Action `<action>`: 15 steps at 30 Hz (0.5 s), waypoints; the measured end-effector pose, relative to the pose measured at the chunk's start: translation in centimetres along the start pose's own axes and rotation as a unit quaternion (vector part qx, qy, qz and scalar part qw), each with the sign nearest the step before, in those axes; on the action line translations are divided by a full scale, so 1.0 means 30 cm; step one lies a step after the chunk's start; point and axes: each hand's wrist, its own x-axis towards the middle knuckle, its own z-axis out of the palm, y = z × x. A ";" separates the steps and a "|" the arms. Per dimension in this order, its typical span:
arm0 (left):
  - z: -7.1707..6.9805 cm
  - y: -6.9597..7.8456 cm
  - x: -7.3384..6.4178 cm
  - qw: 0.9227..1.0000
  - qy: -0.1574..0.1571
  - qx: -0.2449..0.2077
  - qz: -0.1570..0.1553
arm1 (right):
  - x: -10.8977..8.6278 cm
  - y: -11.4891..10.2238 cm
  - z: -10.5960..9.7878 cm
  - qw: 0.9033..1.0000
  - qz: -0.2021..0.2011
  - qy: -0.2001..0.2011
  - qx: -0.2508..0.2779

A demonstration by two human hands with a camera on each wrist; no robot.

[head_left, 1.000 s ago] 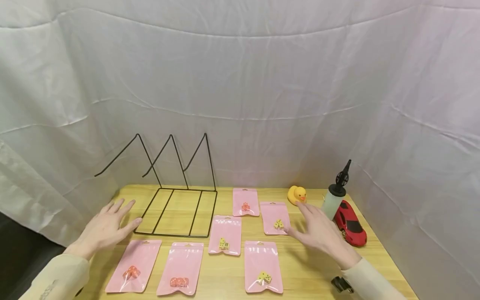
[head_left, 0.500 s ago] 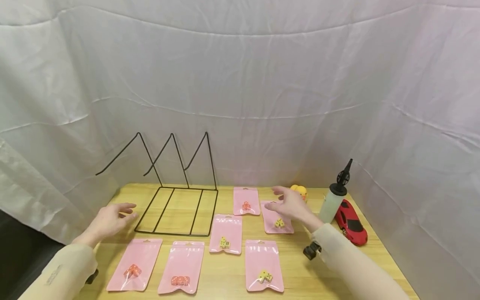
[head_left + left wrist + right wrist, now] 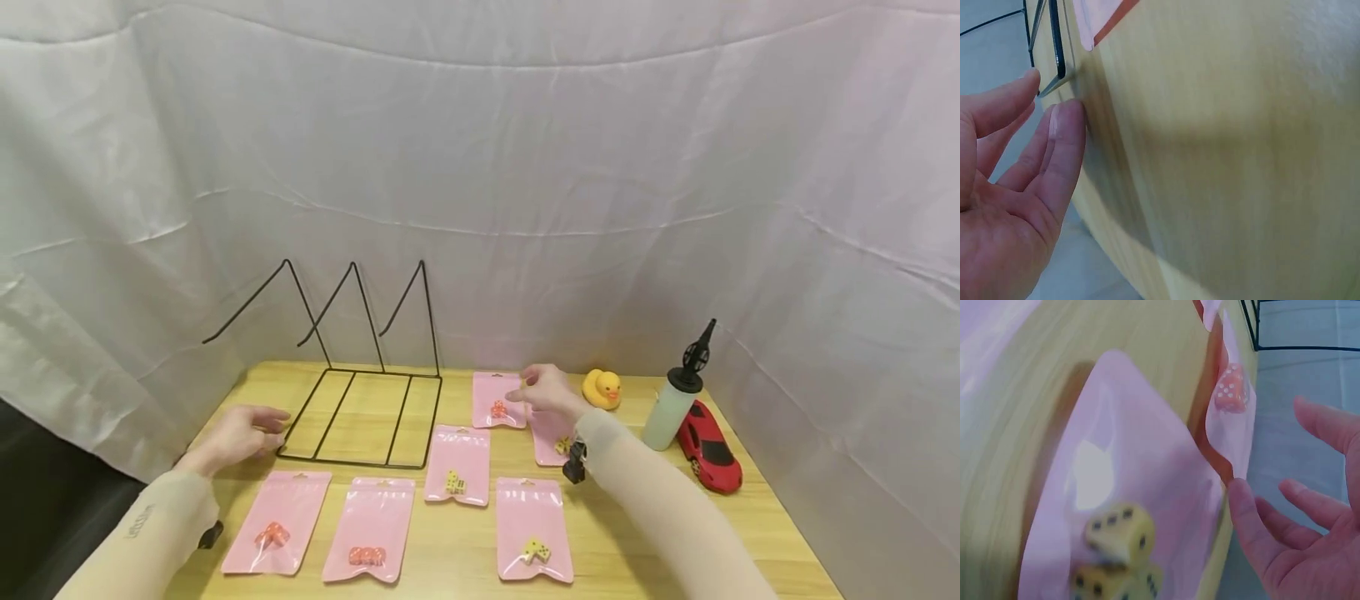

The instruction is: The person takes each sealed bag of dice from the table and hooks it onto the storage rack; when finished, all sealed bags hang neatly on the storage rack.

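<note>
My right hand (image 3: pixel 551 392) reaches over the back pink pouch (image 3: pixel 486 387) with orange-red dice (image 3: pixel 1232 390). Its thumb and fingers are apart, and in the right wrist view a fingertip is at the pouch's edge; whether it touches cannot be told. Partly under that hand and sleeve lies a pouch with yellow dice (image 3: pixel 1119 534). At the left, my left hand (image 3: pixel 236 435) hovers by the corner of a black wire rack (image 3: pixel 351 462), fingers loosely bent and holding nothing. Its palm and fingers show in the left wrist view.
Several more pink pouches lie in front, including an orange-dice pouch (image 3: pixel 281 500) and a yellow-dice pouch (image 3: pixel 531 512). A rubber duck (image 3: pixel 602 389), a hand pump (image 3: pixel 670 417) and a red toy car (image 3: pixel 708 450) stand at the right. Grey cloth (image 3: pixel 525 167) surrounds the wooden table.
My right hand has moved left and away from me, from beside the duck to the back orange-dice pouch. My left hand has shifted slightly right, its fingers more bent. The view has tilted slightly.
</note>
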 end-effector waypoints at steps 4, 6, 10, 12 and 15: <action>0.002 0.005 0.020 1.000 -0.004 -0.015 -0.010 | 0.025 -0.010 0.025 0.999 0.015 0.030 -0.022; 0.004 0.005 0.026 1.000 -0.009 -0.023 -0.015 | 0.036 -0.009 0.040 0.998 0.019 0.043 -0.038; 0.011 0.000 0.031 0.999 -0.013 -0.033 -0.019 | 0.056 0.001 0.064 0.996 0.026 0.062 -0.063; 0.014 -0.001 0.033 0.999 -0.014 -0.031 -0.020 | 0.061 0.003 0.072 0.995 0.031 0.070 -0.063; 0.016 -0.005 0.036 0.999 -0.011 -0.026 -0.021 | 0.066 -0.001 0.081 0.995 0.037 0.074 -0.053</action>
